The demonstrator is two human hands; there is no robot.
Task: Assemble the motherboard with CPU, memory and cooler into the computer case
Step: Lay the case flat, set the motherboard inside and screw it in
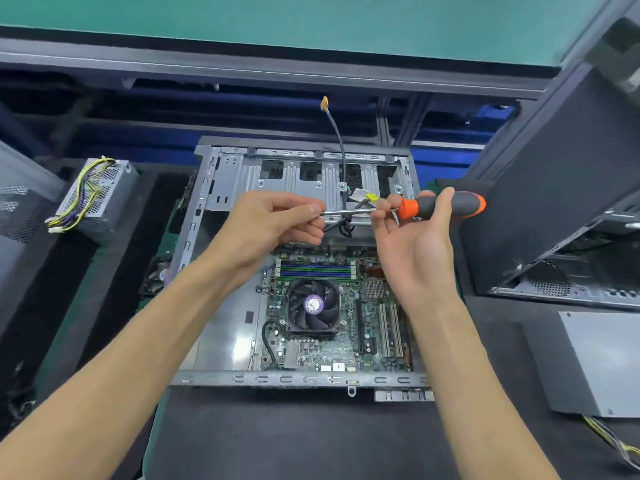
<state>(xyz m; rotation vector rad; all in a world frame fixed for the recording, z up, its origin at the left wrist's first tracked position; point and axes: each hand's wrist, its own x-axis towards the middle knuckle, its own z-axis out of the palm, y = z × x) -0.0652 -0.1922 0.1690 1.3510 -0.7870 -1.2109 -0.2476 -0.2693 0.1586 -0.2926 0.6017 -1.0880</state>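
**Board seated in the case, screwdriver held level above it**

The motherboard [332, 317] lies flat inside the open computer case [204, 209], filling the near right part of its floor, with bare metal to its left. On it the cooler [313, 304], a black fan with a purple centre label, sits over the processor spot, and the blue and green memory slots [315, 270] run just beyond it. Its lying flat in the case suggests it is ready to be screwed down.

Above the board, the screwdriver [440, 206] is held sideways, likely so a screw can be fitted to its tip. The right hand [412, 244] curls its fingers around the orange-and-black handle, palm up. The left hand [273, 225] pinches at the tip end of the shaft; whether a screw is there is too small to tell.

A loose cable [337, 133] rises from the far end of the case. A power supply [98, 195] with yellow wires stands to the left.
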